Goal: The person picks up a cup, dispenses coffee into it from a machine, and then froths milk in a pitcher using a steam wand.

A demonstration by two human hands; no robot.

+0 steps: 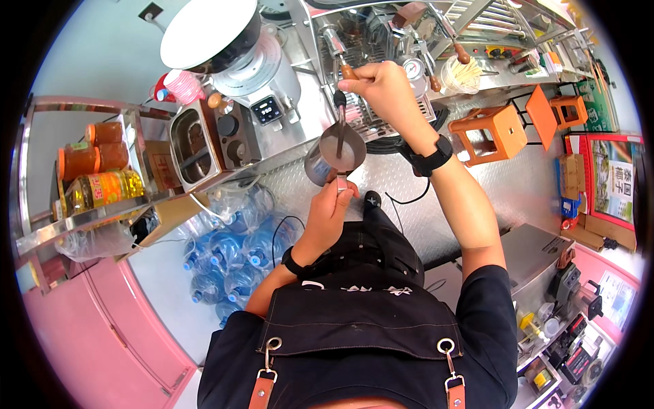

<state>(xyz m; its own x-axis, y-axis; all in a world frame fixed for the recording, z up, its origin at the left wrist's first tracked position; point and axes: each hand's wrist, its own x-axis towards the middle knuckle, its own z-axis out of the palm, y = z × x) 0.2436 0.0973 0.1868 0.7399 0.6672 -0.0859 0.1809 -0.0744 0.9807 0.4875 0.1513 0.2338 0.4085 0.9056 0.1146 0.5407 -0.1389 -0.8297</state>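
Observation:
My left hand is closed around the handle of a stainless steel milk pitcher, held above the metal floor in front of the machine. A steam wand reaches down into the pitcher's mouth, and pale liquid shows inside. The wand's tip is hidden in the pitcher. Above it, the thumb and fingers of my right hand pinch the end of a wooden lever handle on the espresso machine. A pressure gauge sits just right of that hand.
Left of the machine stand a coffee grinder, stacked pink cups and a steel knock box. A tub of wooden sticks is at the right. Orange stools and bagged blue water bottles occupy the floor.

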